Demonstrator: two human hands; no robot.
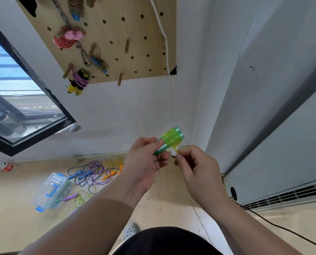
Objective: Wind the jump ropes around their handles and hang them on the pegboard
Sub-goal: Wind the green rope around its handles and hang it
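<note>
On the pale floor (15, 223) I see a loose tangle of jump ropes (91, 173), purple, blue and yellow with orange handles (108, 177), just beside a clear plastic box (49, 190) with blue clips, and a black cable (282, 227) trailing at the right.

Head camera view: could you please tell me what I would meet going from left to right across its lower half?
Bottle → plastic box → purple rope → left hand → right hand, both holding the green jump rope → vent grille.
</note>
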